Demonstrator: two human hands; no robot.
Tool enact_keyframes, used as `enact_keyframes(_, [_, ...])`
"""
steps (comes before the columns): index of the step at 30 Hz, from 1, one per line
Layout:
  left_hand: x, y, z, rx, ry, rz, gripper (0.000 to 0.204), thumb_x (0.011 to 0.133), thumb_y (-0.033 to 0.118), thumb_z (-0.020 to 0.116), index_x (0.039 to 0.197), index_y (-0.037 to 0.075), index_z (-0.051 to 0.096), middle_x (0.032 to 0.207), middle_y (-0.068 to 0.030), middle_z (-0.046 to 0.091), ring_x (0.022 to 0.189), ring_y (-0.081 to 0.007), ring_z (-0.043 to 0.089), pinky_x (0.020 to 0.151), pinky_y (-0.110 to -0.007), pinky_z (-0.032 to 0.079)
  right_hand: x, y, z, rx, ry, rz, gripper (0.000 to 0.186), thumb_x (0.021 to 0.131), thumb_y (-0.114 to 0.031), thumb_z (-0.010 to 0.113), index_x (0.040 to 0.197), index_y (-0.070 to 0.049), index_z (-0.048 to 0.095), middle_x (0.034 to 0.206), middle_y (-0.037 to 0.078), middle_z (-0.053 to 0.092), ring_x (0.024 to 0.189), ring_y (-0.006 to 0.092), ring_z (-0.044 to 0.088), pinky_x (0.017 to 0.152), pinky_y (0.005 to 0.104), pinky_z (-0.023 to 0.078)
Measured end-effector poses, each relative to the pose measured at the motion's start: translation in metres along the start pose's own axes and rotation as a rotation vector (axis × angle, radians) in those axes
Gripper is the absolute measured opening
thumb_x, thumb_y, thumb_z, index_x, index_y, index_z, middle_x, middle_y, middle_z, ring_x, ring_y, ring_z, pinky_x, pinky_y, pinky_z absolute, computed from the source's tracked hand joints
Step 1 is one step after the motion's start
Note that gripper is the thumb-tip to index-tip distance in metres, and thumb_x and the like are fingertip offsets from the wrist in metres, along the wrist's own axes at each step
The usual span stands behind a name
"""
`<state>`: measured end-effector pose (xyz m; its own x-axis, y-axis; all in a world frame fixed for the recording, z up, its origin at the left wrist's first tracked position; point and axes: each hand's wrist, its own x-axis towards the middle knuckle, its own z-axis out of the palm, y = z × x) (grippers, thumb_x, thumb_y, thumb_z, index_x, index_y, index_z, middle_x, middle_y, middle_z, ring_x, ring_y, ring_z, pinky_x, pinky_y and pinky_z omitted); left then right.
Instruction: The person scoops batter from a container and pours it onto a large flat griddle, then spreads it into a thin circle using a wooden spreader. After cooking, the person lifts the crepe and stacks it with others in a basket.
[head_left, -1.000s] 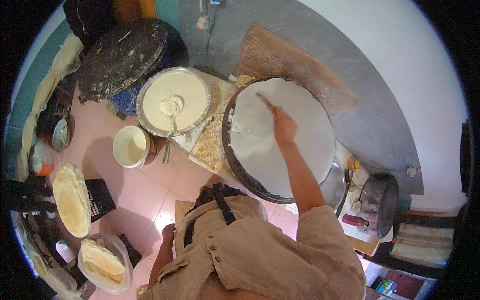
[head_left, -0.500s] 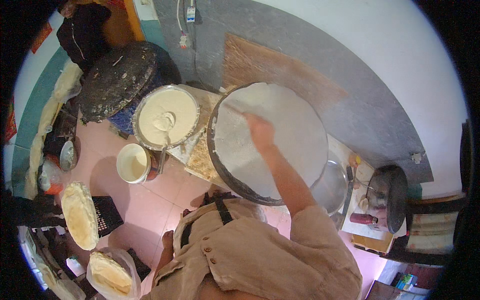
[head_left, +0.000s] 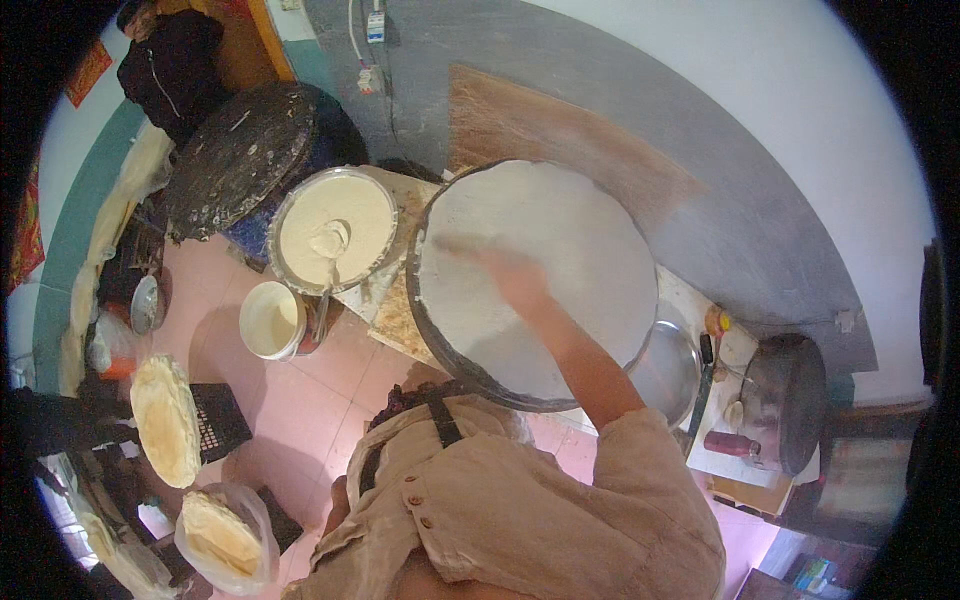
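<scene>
A thin wooden spreader [head_left: 455, 243], smeared by motion, is in my right hand [head_left: 515, 280]. It lies on the pale batter layer [head_left: 570, 220] covering a large round griddle [head_left: 447, 352] with a dark rim. My right forearm crosses the griddle from the lower right. Beside the shirt at the lower left, a small strip of my left hand or arm [head_left: 340, 497] shows, its fingers hidden. Left of the griddle stands a wide basin of cream-coloured batter [head_left: 300, 215] with a ladle [head_left: 331, 243] resting in it. A white bucket [head_left: 257, 335] is just below the basin.
A blue drum with a crusted dark lid [head_left: 240, 160] stands beyond the basin, near a person in dark clothes [head_left: 170, 70]. Stacked pale flatbreads [head_left: 165, 420] and a bagged stack [head_left: 222, 535] lie lower left. Right are a metal lid [head_left: 668, 375], a knife [head_left: 703, 385] and a dark pot [head_left: 785, 400].
My right hand and the spreader have moved slightly downward over the griddle. The head view has shifted a little. Less of my left hand or arm shows beside the shirt.
</scene>
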<state>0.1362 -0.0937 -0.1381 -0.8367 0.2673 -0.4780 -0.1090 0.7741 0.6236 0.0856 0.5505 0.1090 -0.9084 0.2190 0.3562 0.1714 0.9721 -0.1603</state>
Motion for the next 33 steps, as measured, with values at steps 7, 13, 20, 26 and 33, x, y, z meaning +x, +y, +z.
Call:
enact_keyframes(7, [0.036, 0.011, 0.001, -0.137, -0.078, 0.097, 0.027, 0.083, 0.028, 0.056, 0.094, 0.006, 0.068, 0.089, -0.0147, 0.066, 0.086, -0.0296, 0.063, 0.078, -0.039, 0.050, 0.035, 0.033, -0.009, -0.155, -0.171, 0.384, 0.030, 0.091, -0.019, 0.045, 0.116, -0.012, 0.058, 0.095, 0.014, 0.066, 0.087, 0.0263, 0.064, 0.075, 0.0442, 0.050])
enact_keyframes(13, [0.054, 0.075, 0.000, 0.076, -0.186, 0.238, 0.031, 0.085, 0.031, 0.056, 0.100, 0.006, 0.067, 0.092, -0.0162, 0.066, 0.089, -0.0282, 0.063, 0.081, -0.037, 0.049, -0.040, -0.036, -0.004, 0.100, -0.007, -0.158, 0.040, 0.085, -0.019, 0.051, 0.125, -0.014, 0.052, 0.108, 0.012, 0.064, 0.093, 0.0271, 0.063, 0.078, 0.0403, 0.051])
enact_keyframes(20, [0.036, 0.155, -0.002, -0.086, -0.211, -0.005, 0.034, 0.090, 0.031, 0.054, 0.104, 0.002, 0.065, 0.095, -0.0134, 0.066, 0.087, -0.0238, 0.062, 0.079, -0.035, 0.049, -0.089, 0.048, -0.082, 0.142, 0.117, 0.152, 0.040, 0.083, -0.022, 0.054, 0.123, -0.019, 0.054, 0.109, 0.008, 0.065, 0.088, 0.0264, 0.066, 0.073, 0.0373, 0.053])
enact_keyframes(26, [0.035, 0.142, 0.009, -0.511, -0.263, -0.158, 0.024, 0.091, 0.017, 0.055, 0.104, -0.001, 0.064, 0.094, -0.0101, 0.066, 0.085, -0.0195, 0.061, 0.078, -0.032, 0.049, -0.146, 0.166, -0.122, -0.189, 0.163, 0.641, 0.026, 0.090, -0.016, 0.048, 0.114, -0.016, 0.058, 0.092, 0.011, 0.067, 0.071, 0.0305, 0.065, 0.057, 0.0419, 0.051])
enact_keyframes(33, [0.022, 0.161, 0.023, -0.201, -0.200, -0.012, 0.025, 0.091, 0.017, 0.056, 0.105, -0.002, 0.064, 0.097, -0.0106, 0.066, 0.085, -0.0193, 0.061, 0.079, -0.031, 0.049, -0.214, 0.158, -0.088, -0.072, 0.239, 0.357, 0.029, 0.087, -0.010, 0.048, 0.114, -0.015, 0.058, 0.108, 0.012, 0.065, 0.089, 0.0277, 0.066, 0.072, 0.0398, 0.054])
